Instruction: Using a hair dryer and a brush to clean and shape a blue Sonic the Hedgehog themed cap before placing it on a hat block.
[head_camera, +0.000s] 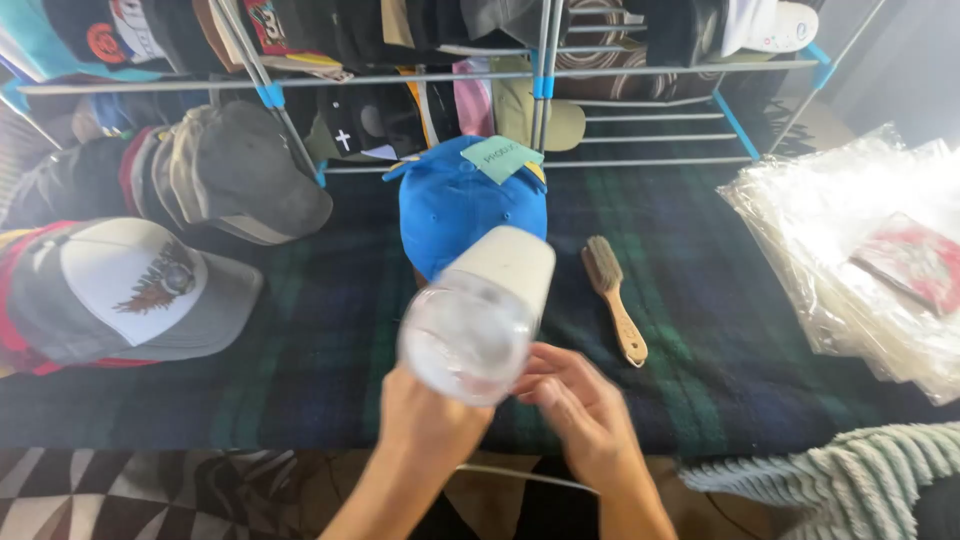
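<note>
Left hand (425, 415) is closed around the lower end of a white cylindrical device (480, 315) with a clear rounded end facing the camera; the body is tilted up and away so its far end points at the blue cap (465, 205) — a hold that looks meant to aim the device at the cap; its exact kind cannot be told, the near end being blurred. Right hand (580, 405) holds nothing; its fingers are loosely curled, tips touching the device's near end beside the left hand, apparently steadying or adjusting it.

The blue cap sits at the middle of the plaid cloth's (700, 330) back edge, crown up, a pale green tag (500, 157) on top; it stands apart from the other caps, just ahead of the hands. A wooden-handled brush (612, 295) lies just right of it, within reach. A grey and white cap (130, 290) rests at the left edge; clear plastic bags (840, 230) are stacked at the right edge; a metal rack (540, 75) of caps stands along the back.
</note>
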